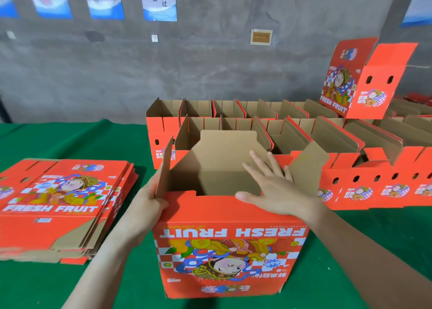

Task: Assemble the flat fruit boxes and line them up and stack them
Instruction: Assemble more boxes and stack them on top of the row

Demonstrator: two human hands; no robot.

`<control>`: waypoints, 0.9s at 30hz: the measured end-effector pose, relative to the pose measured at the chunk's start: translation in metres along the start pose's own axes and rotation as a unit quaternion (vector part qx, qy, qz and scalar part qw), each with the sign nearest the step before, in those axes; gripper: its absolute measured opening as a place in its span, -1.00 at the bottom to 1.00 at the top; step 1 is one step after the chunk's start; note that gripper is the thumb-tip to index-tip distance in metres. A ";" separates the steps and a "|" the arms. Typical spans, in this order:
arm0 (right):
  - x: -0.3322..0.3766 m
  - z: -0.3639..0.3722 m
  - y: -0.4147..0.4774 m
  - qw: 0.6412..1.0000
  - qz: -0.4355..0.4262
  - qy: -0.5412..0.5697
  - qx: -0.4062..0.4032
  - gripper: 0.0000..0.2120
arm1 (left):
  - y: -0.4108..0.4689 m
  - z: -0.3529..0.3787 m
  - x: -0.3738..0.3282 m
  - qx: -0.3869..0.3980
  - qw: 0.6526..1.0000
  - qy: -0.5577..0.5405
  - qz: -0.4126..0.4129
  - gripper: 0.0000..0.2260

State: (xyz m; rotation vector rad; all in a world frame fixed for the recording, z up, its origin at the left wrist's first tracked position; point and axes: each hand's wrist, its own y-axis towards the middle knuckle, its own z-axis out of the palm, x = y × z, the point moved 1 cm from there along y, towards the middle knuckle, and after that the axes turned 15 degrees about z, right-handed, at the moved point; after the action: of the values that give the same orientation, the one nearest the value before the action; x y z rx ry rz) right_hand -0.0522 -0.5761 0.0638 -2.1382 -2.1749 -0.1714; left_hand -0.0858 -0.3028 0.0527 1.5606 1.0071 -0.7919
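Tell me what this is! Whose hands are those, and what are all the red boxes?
No machine here: a person wears a camera on their head, so we look down at their two hands. The left hand grips the left corner of the open box on the green table. The right hand lies flat, fingers straight, over its opening. On the left is a pile of flat boxes, not folded yet. Behind stand rows of finished boxes, with one more box on top.
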 end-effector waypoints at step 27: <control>-0.064 -0.024 -0.030 0.851 0.095 0.397 -0.330 -0.19 | 0.050 0.004 0.002 0.236 0.934 0.266 0.024 -0.36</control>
State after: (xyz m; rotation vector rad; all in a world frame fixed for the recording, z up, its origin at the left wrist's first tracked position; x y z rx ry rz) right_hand -0.0809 -0.6436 0.0779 -1.9423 -1.4943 -1.6492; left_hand -0.0394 -0.3103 0.0704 2.2886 1.2112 -0.6125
